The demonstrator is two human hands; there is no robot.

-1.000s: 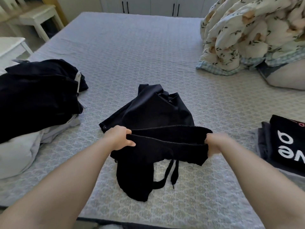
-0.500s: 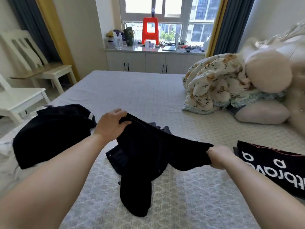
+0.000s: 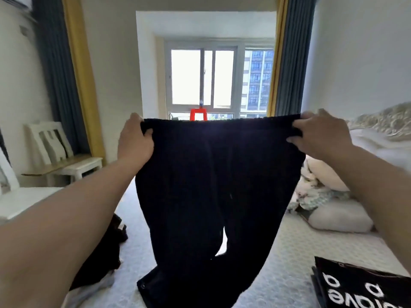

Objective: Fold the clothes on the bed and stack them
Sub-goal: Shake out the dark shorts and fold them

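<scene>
Left hand (image 3: 135,138) and right hand (image 3: 315,134) each clench a waistband corner of the black fabric trousers (image 3: 211,196), held spread above the pale patterned bed (image 3: 278,274).

Black trousers (image 3: 213,196) hanging wide across the centre, blocking the middle of the bed (image 3: 289,252), dark clothes heap (image 3: 104,247) near left, folded stack (image 3: 360,285) near right, pillows (image 3: 340,216) far right, open bedcover between.

Pants held up over the bed
Pants (image 3: 213,185) hang between the hands; clothes pile (image 3: 104,252) left, folded stack (image 3: 364,285) right, on the bed (image 3: 287,252).
</scene>
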